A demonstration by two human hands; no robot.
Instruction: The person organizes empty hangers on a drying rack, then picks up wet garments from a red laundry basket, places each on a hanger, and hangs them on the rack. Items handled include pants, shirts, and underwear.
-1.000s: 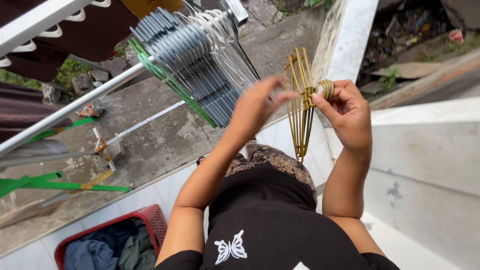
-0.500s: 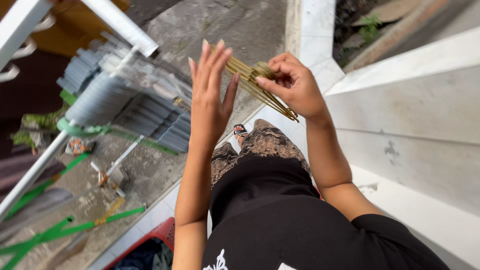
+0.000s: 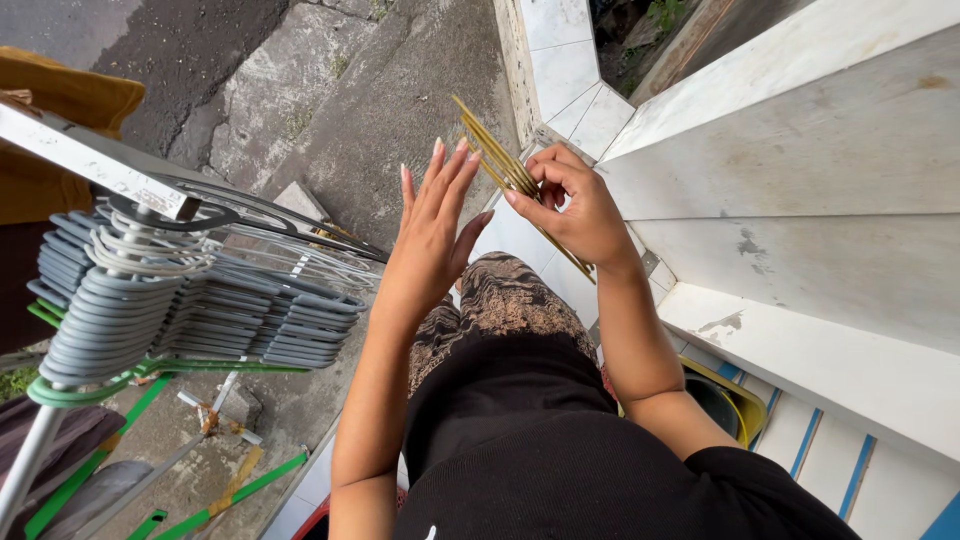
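right hand [image 3: 580, 215] is pinching a bundle of gold hangers [image 3: 500, 165] running diagonally up-left, left hand [image 3: 435, 225] flat and spread open just beside them

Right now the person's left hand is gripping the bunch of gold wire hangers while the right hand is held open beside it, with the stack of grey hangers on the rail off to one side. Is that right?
Not quite: the hands are swapped. In the head view the right hand grips the gold wire hangers, and the left hand is open beside them, fingers spread. The stack of grey hangers does hang on the rail off to one side.
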